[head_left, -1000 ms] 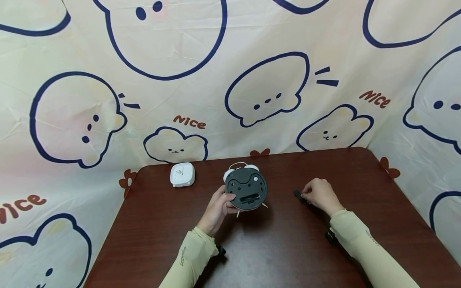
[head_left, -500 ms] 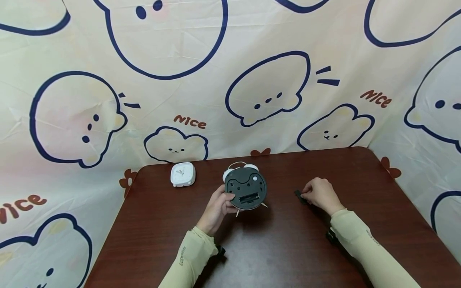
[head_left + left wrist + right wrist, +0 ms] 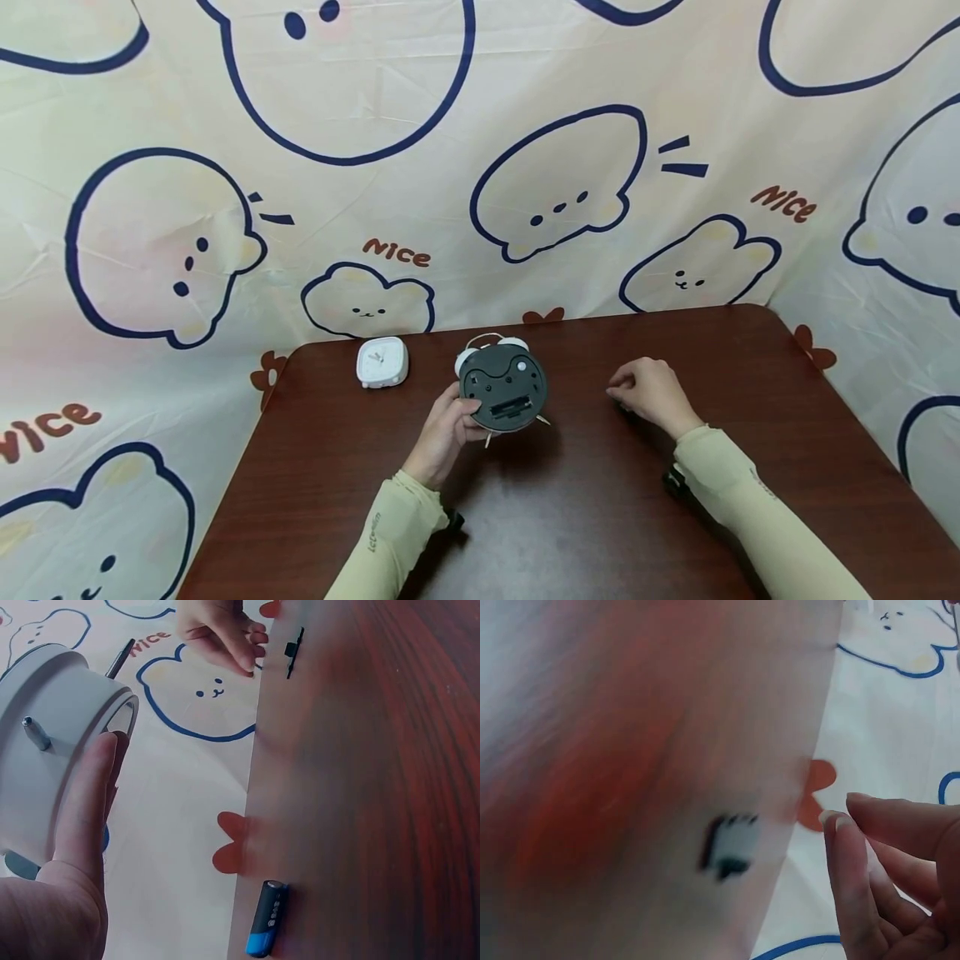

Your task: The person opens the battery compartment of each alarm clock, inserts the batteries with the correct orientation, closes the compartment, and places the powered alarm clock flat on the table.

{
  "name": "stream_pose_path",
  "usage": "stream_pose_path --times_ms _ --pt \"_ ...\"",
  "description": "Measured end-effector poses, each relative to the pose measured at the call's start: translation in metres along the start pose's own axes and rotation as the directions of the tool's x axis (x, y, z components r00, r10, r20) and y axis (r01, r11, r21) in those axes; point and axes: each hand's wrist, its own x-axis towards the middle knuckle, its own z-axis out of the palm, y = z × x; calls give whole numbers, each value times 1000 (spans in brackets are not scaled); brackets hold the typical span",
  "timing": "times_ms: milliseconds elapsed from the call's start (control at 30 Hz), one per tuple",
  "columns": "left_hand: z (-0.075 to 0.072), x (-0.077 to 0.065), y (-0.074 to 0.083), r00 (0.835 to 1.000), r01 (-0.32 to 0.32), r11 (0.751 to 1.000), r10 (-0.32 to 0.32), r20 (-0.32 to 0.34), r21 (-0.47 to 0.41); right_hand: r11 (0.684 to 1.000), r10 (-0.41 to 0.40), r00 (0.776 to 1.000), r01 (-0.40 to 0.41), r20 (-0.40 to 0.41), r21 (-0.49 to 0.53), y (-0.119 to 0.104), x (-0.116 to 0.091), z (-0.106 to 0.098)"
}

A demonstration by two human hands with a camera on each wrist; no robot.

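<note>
My left hand (image 3: pixel 442 437) holds a white twin-bell alarm clock (image 3: pixel 502 387) by its side, thumb on the rim. The clock's dark grey back faces me, with an uncovered battery compartment (image 3: pixel 512 407) low on it. In the left wrist view the white casing (image 3: pixel 45 750) and metal legs show. To the right, my right hand (image 3: pixel 651 392) hovers over the table with loosely bent fingers, its fingertips apart and nothing between them. Beneath it lies a small dark battery cover (image 3: pixel 733 840), mostly hidden by the hand in the head view.
A black-and-blue battery (image 3: pixel 268 919) lies on the table in the left wrist view; the head view does not show it. A second white clock (image 3: pixel 382 362) rests at the table's back left. Patterned cloth (image 3: pixel 555 192) hangs behind the brown table (image 3: pixel 555 517).
My right hand has let go of the battery cover and moved slightly up and left. The left hand and alarm clock have shifted a little left.
</note>
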Motion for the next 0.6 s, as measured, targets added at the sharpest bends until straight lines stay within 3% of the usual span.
stream_pose_path --times_ms 133,400,600 --pt "-6 -2 2 1000 -19 1000 19 -4 -3 999 -31 999 31 -8 18 -15 8 6" --pt "-32 -8 13 998 -61 998 61 -18 -22 993 -117 993 117 -9 -19 -50 32 26" --pt "-48 -14 20 995 -97 995 96 -39 -32 987 -156 985 159 69 -32 -79 47 55"
